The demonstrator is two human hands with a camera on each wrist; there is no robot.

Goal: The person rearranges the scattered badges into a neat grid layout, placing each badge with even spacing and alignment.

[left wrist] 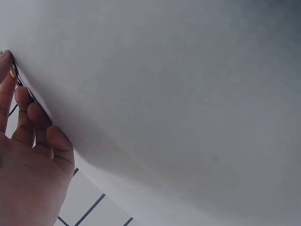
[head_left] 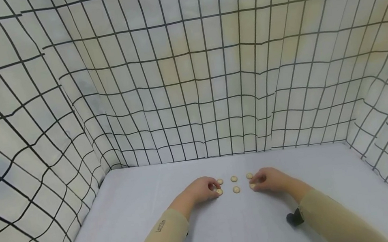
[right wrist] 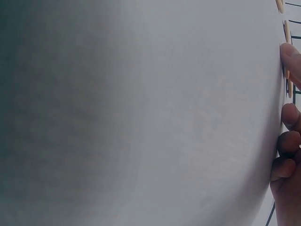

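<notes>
Several small, round, pale wooden discs lie flat in two short rows on the white table, faint marks on their tops. My left hand (head_left: 203,189) pinches the near left disc (head_left: 219,191) between thumb and forefinger; the far left disc (head_left: 220,181) lies just beyond. Opposite, my right hand (head_left: 269,179) has thumb and forefinger at the edges of the near right disc (head_left: 252,186), partly covered. The far right disc (head_left: 249,176) sits beside that forefinger. Between the hands lie a far middle disc (head_left: 234,178) and a near middle disc (head_left: 236,189). In both wrist views the discs show only edge-on.
The white-covered table (head_left: 230,230) spreads around the hands. A pale wall (head_left: 216,65) with a black grid rises behind and at both sides. Under the right sleeve (head_left: 333,217) shows a black wrist device (head_left: 295,218).
</notes>
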